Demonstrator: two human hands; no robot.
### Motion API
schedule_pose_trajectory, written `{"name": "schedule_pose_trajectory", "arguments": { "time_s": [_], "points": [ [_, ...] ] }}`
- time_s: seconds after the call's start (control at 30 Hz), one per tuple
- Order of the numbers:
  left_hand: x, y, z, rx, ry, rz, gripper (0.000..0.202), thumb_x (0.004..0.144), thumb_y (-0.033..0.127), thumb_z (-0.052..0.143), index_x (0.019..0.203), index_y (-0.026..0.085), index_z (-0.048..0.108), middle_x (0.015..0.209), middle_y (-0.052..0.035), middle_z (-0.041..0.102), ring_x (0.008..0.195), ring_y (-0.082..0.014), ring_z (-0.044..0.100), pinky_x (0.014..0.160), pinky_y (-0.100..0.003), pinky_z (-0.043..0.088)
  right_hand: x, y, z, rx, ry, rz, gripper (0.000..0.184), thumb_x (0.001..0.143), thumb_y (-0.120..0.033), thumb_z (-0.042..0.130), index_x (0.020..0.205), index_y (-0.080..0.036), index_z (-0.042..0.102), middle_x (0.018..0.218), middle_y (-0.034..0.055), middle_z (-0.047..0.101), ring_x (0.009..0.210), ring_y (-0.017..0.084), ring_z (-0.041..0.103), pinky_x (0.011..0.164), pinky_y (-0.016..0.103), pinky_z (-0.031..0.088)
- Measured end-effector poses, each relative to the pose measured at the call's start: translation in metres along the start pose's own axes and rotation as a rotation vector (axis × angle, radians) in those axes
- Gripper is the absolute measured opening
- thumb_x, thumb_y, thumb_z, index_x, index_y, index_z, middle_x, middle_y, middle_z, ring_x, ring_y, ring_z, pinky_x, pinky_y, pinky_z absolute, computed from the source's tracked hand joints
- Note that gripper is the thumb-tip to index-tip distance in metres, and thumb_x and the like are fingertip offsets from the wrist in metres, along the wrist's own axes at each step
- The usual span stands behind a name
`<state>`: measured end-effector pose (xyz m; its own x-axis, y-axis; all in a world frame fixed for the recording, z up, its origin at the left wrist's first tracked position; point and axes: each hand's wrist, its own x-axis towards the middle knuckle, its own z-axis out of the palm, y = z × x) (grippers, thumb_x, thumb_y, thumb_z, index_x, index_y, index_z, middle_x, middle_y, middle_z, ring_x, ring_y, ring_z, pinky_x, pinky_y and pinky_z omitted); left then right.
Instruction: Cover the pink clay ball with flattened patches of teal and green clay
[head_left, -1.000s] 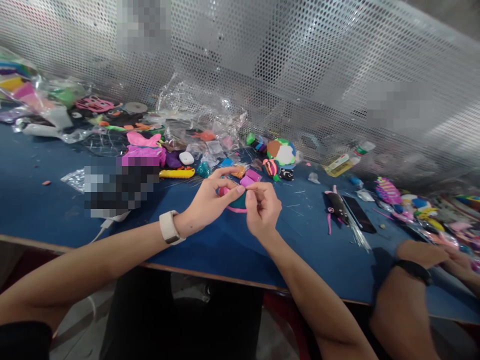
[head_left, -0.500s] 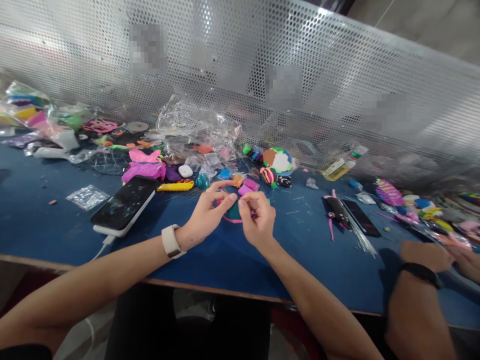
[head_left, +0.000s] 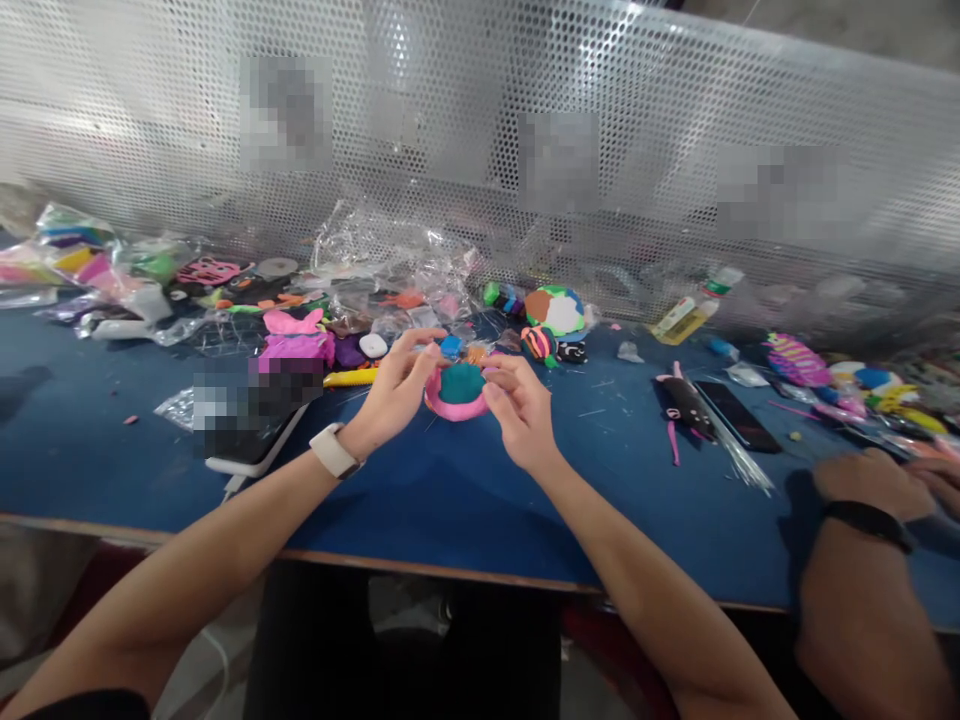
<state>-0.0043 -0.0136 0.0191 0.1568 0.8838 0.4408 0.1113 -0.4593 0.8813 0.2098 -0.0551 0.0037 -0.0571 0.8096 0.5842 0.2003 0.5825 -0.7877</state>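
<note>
Between the fingers (head_left: 517,380), teal piece (head_left: 461,383), pink rim (head_left: 456,411)

Partly covered, partly blurred
The right hand (head_left: 521,408) hides the pink rim's (head_left: 456,411) three-o'clock side; toward nine o'clock, pixel blocks mask the phone's (head_left: 264,440) upper part.

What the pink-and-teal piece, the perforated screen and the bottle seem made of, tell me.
Pink-and-teal piece: probably modelling clay, matte, judging by its thick, rounded rim.
Perforated screen: likely metal, shiny; grey with bright glints.
Bottle: apparently glossy plastic; looks see-through and yellowish, so glass remains possible.
</note>
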Motion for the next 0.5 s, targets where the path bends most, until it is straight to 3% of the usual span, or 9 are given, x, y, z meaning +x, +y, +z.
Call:
{"name": "schedule_pose_trajectory", "arguments": {
  "time_s": [0.1,0.17,0.3,0.4,0.5],
  "points": [
    [0.008,-0.003,-0.009,0.044,-0.006,0.093,0.052,0.116,0.064,0.051,0.109,0.024,0.083,0.145,-0.0116,0.076,0.136,-0.0278,0.071,0.12,-0.045,0.057,0.003,0.003,-0.003,0.045,-0.035,0.017,0.043,0.107,-0.06,0.076,0.139,-0.031,0.07,0.141,0.0101,0.079,0.116,0.028,0.08,0.103,0.05,0.064],
    [0.014,-0.007,-0.014,0.078,-0.024,0.124,0.053,0.118,0.061,0.048,0.104,0.024,0.084,0.152,-0.0119,0.072,0.147,-0.0296,0.065,0.129,-0.049,0.051,0.004,0.005,-0.003,0.096,-0.05,0.052,0.049,0.106,-0.061,0.078,0.144,-0.032,0.066,0.134,0.0095,0.082,0.107,0.028,0.081,0.098,0.05,0.065],
    [0.022,-0.019,-0.019,0.198,-0.05,0.131,0.037,0.117,0.04,0.047,0.115,0.023,0.08,0.144,-0.0136,0.075,0.143,-0.0295,0.066,0.126,-0.052,0.054,0.011,0.007,-0.003,0.211,0.024,0.162,0.07,0.096,-0.067,0.085,0.152,-0.035,0.057,0.103,0.0028,0.082,0.088,0.026,0.077,0.088,0.048,0.065],
    [0.024,-0.029,-0.019,0.423,-0.089,0.109,0.024,0.109,0.021,0.052,0.12,0.021,0.074,0.136,-0.014,0.074,0.136,-0.0288,0.068,0.121,-0.05,0.055,0.018,0.009,-0.007,0.276,0.113,0.218,0.082,0.083,-0.07,0.094,0.149,-0.036,0.059,0.106,0.0035,0.081,0.101,0.03,0.08,0.095,0.05,0.066],
    [0.021,-0.036,-0.018,0.773,-0.19,0.093,0.02,0.105,0.017,0.057,0.12,0.019,0.071,0.133,-0.0172,0.072,0.132,-0.0338,0.068,0.118,-0.053,0.055,0.027,0.009,-0.014,0.313,0.235,0.231,0.078,0.075,-0.071,0.095,0.139,-0.036,0.066,0.117,0.0057,0.079,0.118,0.032,0.077,0.099,0.049,0.065]
  ]
}}
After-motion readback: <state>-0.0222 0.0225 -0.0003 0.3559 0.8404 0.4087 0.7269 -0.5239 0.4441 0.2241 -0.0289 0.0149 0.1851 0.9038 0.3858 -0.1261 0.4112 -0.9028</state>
